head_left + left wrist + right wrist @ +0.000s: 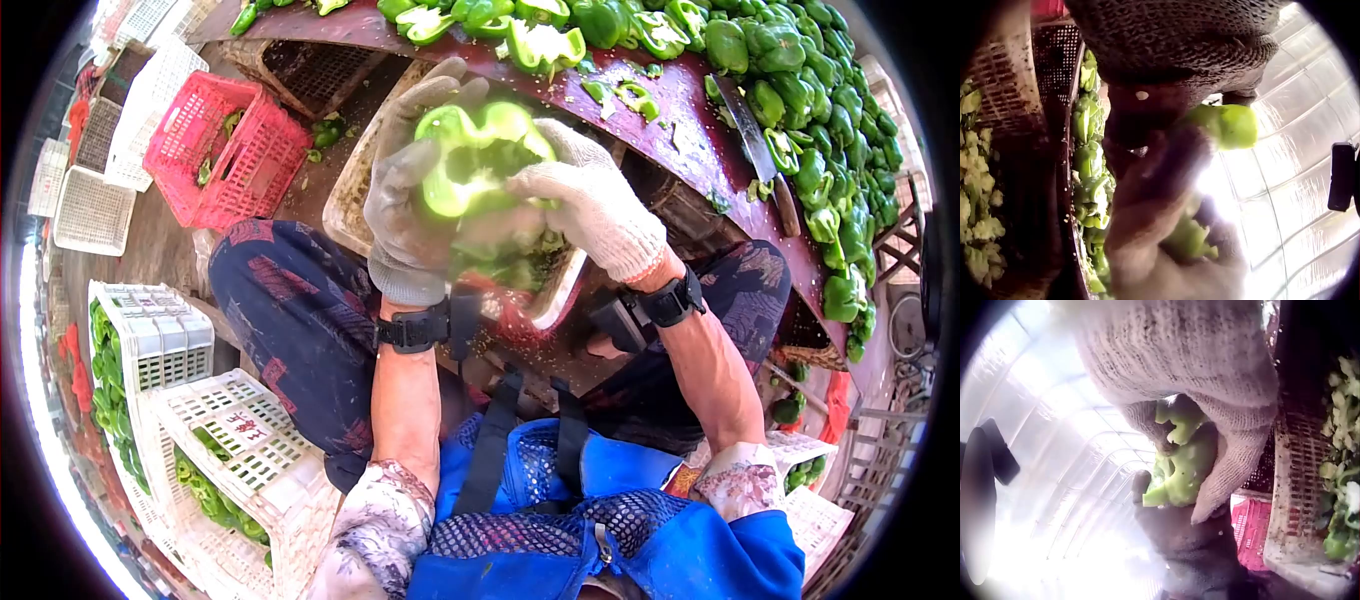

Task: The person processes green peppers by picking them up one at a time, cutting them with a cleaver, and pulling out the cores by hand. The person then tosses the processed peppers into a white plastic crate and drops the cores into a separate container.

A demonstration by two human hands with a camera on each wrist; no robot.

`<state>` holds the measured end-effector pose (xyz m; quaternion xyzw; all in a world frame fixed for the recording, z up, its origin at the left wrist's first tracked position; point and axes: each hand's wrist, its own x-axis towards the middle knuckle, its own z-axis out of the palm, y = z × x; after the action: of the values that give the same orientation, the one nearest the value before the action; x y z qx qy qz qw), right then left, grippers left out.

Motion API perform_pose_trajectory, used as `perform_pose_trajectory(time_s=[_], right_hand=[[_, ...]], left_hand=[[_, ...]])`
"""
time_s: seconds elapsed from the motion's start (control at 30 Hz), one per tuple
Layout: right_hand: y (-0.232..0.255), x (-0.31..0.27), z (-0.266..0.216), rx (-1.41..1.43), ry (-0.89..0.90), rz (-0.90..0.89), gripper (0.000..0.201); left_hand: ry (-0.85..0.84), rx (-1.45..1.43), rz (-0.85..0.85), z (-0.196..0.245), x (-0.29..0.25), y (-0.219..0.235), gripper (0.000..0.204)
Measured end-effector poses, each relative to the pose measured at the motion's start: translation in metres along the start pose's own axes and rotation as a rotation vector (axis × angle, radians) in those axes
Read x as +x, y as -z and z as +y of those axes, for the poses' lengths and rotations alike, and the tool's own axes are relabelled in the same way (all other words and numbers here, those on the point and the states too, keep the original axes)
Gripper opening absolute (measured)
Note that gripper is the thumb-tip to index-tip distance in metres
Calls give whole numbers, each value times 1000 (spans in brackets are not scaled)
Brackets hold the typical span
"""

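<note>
A cut green bell pepper [447,185], opened into a hollow piece, is held up between both hands in the head view. My left hand [405,215], in a grey stained glove, grips its left side. The right hand [598,208], in a white knit glove, pinches its right side with the thumb near the cut edge. In the right wrist view, the pepper [1194,465] shows a ragged cut edge between the gloved fingers. Part of the pepper [1238,127] sticks out past the fingers in the left wrist view. Below the hands is a crate [562,298] with pepper scraps.
A reddish table [690,115] ahead bears a big pile of green peppers [845,150], several cut halves and a knife [748,130]. A pink crate [225,170] stands at the left. White crates [245,420] of peppers stand at the lower left.
</note>
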<state>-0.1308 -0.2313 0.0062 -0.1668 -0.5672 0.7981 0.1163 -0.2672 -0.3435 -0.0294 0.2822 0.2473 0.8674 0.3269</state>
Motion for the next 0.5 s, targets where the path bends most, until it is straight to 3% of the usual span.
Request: perform_pose_trajectory(time_s=[0.1, 0.17, 0.2, 0.27, 0.3, 0.33, 0.37, 0.43, 0.5], right_hand=[[2, 1, 1, -207, 128, 87, 53], [7, 6, -4, -430, 213, 99, 56], [13, 13, -1, -595, 234, 130, 62], [13, 16, 5, -1025, 626, 290, 61], [13, 17, 7, -1231, 825, 371, 60], [6, 14, -14, -1384, 982, 323, 51], [4, 14, -17, -1473, 951, 223, 35], [4, 9, 3, -1431, 948, 93, 25], [3, 7, 22, -1569, 582, 177, 39]], left_hand=[[135, 284, 56, 10, 1, -7, 56], [142, 224, 4, 4, -5, -11, 52], [198, 231, 109, 2, -4, -15, 51], [301, 246, 322, 3, -1, -21, 47], [279, 307, 316, 0, -1, -15, 45], [256, 368, 308, -5, 0, -9, 43], [277, 460, 340, -9, -1, -4, 43], [330, 639, 401, -16, 0, 2, 43], [268, 840, 316, -18, 2, 1, 43]])
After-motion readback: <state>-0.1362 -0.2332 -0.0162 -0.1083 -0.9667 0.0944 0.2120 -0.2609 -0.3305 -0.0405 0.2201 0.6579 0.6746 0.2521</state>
